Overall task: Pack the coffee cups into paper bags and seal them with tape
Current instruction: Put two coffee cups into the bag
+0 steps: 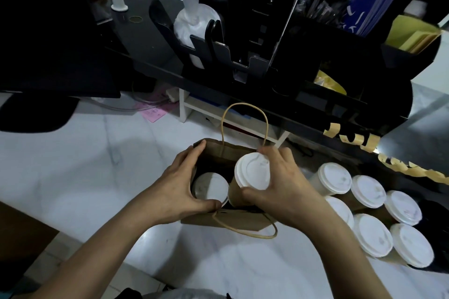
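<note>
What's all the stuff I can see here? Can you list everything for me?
paper bag: one, brown, open on the white counter, twine handles
cup in the bag: one, white lid, left compartment
cup being lowered: one, white lid, tan body, tilted over the bag's right side
waiting cups: seven, white lids, clustered right of the bag
tape strips: several, tan, stuck along the black shelf edge at right
black organiser: one, on the shelf behind, holding a wrapped white stack, blue sleeves, yellow paper
pink note: one, under the shelf
left hand: holds the bag's left rim open
right hand: grips the tilted cup
</note>
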The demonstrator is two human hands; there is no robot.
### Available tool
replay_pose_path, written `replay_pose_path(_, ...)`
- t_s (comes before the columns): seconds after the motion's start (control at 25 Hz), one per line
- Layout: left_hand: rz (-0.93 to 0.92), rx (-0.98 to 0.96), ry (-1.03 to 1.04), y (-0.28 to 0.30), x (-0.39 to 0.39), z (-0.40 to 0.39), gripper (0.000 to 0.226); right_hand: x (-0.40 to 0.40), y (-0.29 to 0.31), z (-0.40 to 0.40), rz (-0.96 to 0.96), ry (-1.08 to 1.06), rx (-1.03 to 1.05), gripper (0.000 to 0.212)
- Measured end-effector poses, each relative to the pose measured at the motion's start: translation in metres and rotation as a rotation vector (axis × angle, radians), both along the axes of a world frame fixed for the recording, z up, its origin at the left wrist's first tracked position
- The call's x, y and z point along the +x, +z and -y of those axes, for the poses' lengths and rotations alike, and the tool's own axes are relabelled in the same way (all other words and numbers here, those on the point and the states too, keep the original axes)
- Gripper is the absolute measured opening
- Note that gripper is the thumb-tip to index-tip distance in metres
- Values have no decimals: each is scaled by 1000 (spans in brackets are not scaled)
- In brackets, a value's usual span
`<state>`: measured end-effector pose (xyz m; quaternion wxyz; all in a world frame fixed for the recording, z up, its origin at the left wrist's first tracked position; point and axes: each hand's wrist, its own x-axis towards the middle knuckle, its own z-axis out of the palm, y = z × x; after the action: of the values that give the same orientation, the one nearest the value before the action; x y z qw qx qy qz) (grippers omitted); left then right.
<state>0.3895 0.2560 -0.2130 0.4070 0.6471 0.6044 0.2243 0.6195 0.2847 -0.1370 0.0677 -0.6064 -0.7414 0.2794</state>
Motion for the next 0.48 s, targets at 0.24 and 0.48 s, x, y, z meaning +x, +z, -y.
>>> replay_pose_path(0.24,-6,-15,13,1,-1,1,124,7,-11,-8,121,-37,9,84)
replay_pose_path(0.48,8,-9,18,1,0,1,125,5,-17,-12,190,-5,80,81)
